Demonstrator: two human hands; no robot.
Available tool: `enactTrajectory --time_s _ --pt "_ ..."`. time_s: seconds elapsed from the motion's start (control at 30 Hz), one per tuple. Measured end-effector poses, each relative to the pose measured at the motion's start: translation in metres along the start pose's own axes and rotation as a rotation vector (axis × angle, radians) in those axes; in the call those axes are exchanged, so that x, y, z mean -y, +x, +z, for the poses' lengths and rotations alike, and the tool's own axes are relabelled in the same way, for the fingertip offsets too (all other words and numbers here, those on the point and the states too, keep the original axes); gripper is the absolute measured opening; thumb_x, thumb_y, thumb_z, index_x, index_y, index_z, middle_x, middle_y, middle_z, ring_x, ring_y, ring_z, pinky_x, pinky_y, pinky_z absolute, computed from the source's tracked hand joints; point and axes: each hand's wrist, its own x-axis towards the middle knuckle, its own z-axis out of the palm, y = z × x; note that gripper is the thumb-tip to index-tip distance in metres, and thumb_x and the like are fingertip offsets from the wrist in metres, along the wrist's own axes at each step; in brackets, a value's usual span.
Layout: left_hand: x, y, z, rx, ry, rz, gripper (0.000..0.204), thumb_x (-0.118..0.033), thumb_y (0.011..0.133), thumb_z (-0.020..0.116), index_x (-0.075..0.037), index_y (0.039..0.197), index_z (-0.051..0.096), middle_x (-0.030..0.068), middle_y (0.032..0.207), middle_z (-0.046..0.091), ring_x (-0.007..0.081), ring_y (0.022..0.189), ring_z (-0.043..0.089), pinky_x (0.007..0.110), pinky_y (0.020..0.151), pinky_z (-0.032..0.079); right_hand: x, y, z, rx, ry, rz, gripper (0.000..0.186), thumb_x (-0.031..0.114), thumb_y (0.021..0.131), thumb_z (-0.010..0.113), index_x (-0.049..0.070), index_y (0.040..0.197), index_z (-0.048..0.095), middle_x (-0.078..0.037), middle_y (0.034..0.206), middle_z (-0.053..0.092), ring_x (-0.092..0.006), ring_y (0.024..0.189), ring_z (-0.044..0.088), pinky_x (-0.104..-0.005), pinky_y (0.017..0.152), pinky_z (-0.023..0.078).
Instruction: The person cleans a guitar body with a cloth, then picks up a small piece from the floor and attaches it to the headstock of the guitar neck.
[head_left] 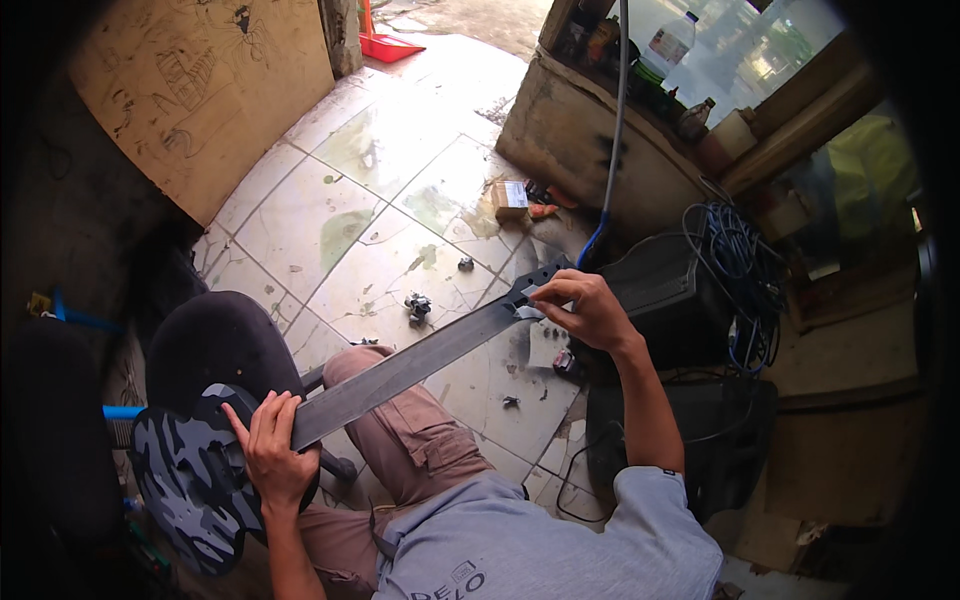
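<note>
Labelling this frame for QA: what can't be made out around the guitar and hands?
Head view only:
- guitar body: lower edge lost in the dark fisheye rim.
- Strings and frets on the neck: too small to tell.
- headstock: partly covered by the right hand.
- left hand fingertips: curled behind the neck.

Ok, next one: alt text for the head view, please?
A seated person holds an electric guitar across their lap, left hand on the camouflage-painted body, right hand at the headstock. Below lies a stained tile floor scattered with small parts, with coiled blue cable to the right.
</note>
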Motion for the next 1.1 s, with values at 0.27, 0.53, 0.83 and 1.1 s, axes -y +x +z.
enactTrajectory --time_s 0.27,0.53,0.83,1.1 --pt "-0.002 0.003 0.002 -0.001 -0.033 -0.003 0.051 -0.011 0.068 0.075 -0.007 0.119 0.071 0.0080 0.120 0.070 0.0285 0.124 0.064 0.069 0.126 0.010 -0.005 0.002 0.012 0.051 -0.068 -0.042 0.008 0.009 0.091 0.075 0.005 0.098 0.076 -0.009 0.088 0.067 -0.0257 0.078 0.069 -0.0375 0.069 0.055" --pt "0.000 0.001 0.004 0.000 -0.006 0.014 0.052 -0.011 0.069 0.077 -0.005 0.120 0.068 0.0103 0.118 0.068 0.0315 0.123 0.064 0.067 0.126 0.014 -0.006 0.021 0.006 0.273 -0.109 -0.041 0.007 0.008 0.095 0.065 0.002 0.093 0.064 -0.013 0.091 0.061 -0.0324 0.089 0.065 -0.0416 0.080 0.052" --pt "-0.001 0.000 0.005 -0.001 -0.005 0.021 0.052 -0.010 0.069 0.076 -0.003 0.120 0.067 0.0122 0.117 0.068 0.0327 0.124 0.063 0.067 0.126 0.014 -0.014 0.010 0.027 0.160 -0.371 -0.237 0.010 0.002 0.094 0.064 0.002 0.096 0.054 -0.012 0.090 0.052 -0.0302 0.084 0.058 -0.0409 0.077 0.050" --pt "0.001 0.001 0.003 -0.002 -0.009 0.028 0.053 -0.011 0.069 0.076 -0.004 0.120 0.067 0.0125 0.119 0.068 0.0323 0.124 0.063 0.066 0.127 0.013 -0.013 0.003 0.026 -0.018 -0.260 -0.182 0.009 -0.001 0.093 0.061 0.000 0.098 0.053 -0.015 0.094 0.054 -0.0328 0.086 0.060 -0.0428 0.077 0.050"
